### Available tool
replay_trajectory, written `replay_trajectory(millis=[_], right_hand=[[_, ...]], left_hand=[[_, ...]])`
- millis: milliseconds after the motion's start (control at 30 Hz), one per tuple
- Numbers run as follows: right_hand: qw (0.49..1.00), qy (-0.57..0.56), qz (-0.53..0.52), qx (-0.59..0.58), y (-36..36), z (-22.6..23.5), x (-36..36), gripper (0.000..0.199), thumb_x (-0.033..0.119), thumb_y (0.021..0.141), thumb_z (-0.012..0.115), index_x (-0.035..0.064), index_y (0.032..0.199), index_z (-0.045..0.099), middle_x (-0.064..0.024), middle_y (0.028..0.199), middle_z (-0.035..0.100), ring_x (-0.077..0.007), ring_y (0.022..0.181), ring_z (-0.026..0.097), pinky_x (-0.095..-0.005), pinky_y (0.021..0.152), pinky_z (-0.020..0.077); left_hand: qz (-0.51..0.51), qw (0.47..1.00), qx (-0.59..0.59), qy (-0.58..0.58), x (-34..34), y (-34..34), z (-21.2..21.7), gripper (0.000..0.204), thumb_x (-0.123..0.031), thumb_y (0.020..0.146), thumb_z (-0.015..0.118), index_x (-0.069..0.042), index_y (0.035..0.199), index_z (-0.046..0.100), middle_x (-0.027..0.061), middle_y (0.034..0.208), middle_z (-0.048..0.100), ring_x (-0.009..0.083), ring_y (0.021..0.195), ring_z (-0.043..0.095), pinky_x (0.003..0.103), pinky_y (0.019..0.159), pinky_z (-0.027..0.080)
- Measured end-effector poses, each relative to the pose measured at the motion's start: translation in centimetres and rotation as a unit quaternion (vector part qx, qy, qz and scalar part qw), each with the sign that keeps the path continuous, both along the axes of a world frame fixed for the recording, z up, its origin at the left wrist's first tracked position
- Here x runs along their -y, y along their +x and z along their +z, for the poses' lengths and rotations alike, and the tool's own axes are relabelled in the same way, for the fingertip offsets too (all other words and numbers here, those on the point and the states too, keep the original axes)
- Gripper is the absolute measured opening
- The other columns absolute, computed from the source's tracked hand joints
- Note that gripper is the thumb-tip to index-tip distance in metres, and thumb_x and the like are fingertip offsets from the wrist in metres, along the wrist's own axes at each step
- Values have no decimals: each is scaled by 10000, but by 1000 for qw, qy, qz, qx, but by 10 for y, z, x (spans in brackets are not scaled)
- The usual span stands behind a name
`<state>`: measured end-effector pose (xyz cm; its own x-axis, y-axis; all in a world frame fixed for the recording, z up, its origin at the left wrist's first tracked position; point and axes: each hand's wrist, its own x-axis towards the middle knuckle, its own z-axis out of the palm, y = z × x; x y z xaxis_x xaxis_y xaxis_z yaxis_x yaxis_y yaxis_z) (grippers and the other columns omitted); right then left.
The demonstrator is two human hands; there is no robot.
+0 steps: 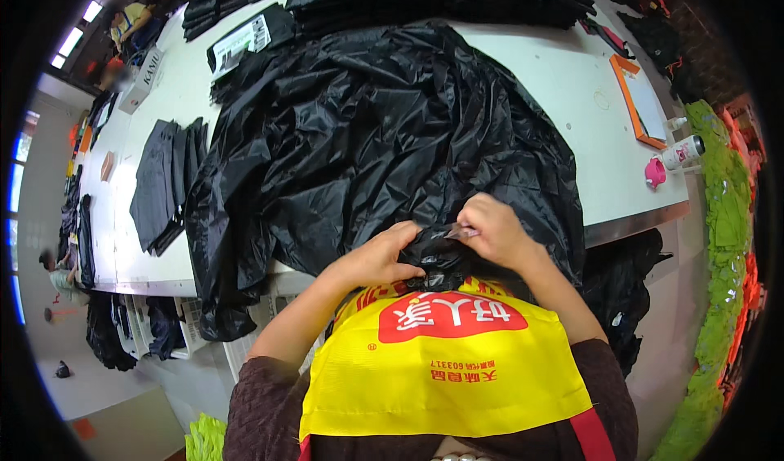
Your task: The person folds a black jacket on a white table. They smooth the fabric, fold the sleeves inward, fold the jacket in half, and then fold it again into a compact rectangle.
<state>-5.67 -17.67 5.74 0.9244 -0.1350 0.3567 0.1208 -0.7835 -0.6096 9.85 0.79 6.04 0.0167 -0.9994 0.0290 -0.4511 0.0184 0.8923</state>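
Partly hidden, partly cropped
Cannot identify the small item half covered by the right hand; see only part of the black stacks, cut off above.

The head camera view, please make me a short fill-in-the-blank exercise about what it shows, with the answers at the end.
1. The left hand and the right hand touch shiny fabric coloured ____.
2. The person's apron is mostly ____, with a red patch.
3. The orange tray lies toward the ____ side of the white table.
4. Beside the white bottle is a small object coloured ____.

Missing words: black; yellow; right; pink.
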Motion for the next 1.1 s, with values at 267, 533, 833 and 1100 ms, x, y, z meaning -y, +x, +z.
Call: replay_trajectory(millis=[267, 533, 833, 1100], right_hand=[[918, 388, -52, -63, 38, -9, -52, 283, 167, 725, 742, 30, 845, 526, -32, 642, 524, -78, 616, 495, -273, 519, 409], [892, 297, -312, 137, 43, -51, 14, 168, -89, 697, 549, 25, 786, 463, -36, 657, 468, -98, 594, 434, -259, 538, 384], [957, -36, -280, 66, 6, -32, 36, 237, -36, 657, 605, 31, 869, 523, -147, 795, 575, -337, 685, 593, -400, 584, 498], [944, 197, -215, -157, -72, -22, 135, 329, 214, 732, 686, 4, 958, 572, -178, 835, 630, -304, 750, 625, -371, 670, 494]], left_hand=[[464, 804, -333, -166, 52, 0, -37, 227, -6, 724, 626, -79, 664, 419, -33, 627, 444, 71, 612, 437, 256, 548, 369], [197, 915, -350, 42, 62, -41, -10, 379, 62, 695, 659, -67, 985, 454, -29, 802, 464, 52, 718, 440, 186, 616, 365], [297, 926, 225, -52, 52, -30, -54, 267, 70, 601, 584, -77, 817, 533, 129, 838, 526, 355, 758, 560, 429, 623, 474], [204, 971, 121, 26, 28, -27, -15, 252, 113, 633, 533, -38, 835, 534, 155, 906, 526, 358, 880, 554, 362, 744, 461]])
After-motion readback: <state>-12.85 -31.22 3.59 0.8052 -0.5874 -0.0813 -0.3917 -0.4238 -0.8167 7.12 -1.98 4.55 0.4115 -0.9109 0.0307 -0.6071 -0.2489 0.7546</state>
